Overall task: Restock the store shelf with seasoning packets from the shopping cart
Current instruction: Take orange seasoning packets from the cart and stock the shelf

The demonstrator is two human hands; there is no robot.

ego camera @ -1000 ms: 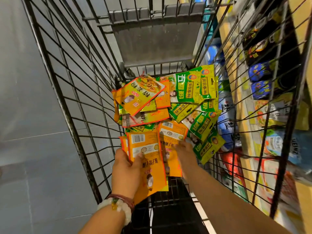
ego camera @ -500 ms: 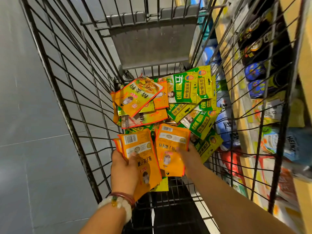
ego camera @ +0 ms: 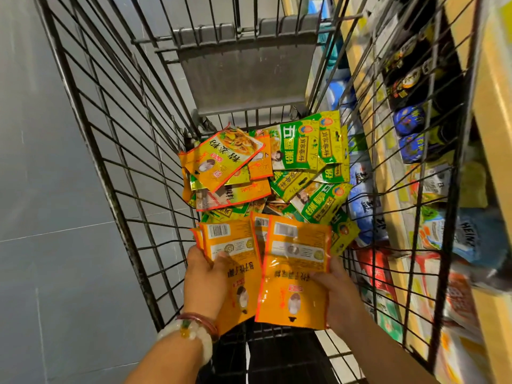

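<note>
At the far left a grey tiled floor (ego camera: 55,189) is seen beside the shopping cart (ego camera: 116,151), whose black wire wall rises along that side and whose grey folded seat flap (ego camera: 243,67) stands at the far end. Low in the cart, the left hand (ego camera: 206,281) is seen, with a pale bead bracelet (ego camera: 191,336) and a thinner reddish band worn at the wrist; its grip is closed round a fanned stack of orange seasoning packets (ego camera: 235,261), the thumb laid over the front of the top one and the barcoded ends pointed away from the person. Just to the right, a further orange packet (ego camera: 293,275) is held in the right hand (ego camera: 336,292), the thumb pressed on its face near the right edge and the remaining fingers hidden behind it; its left edge overlaps the stack in the other hand. Beyond both hands, a loose pile of packets (ego camera: 266,176) is spread over the cart floor, orange and yellow ones lying toward the left and green ones (ego camera: 310,145) toward the right, several leaning against the wire. Through the right wall of the cart the store shelf (ego camera: 496,112) is seen, stocked with blue, dark and red packaged goods that are blurred.
</note>
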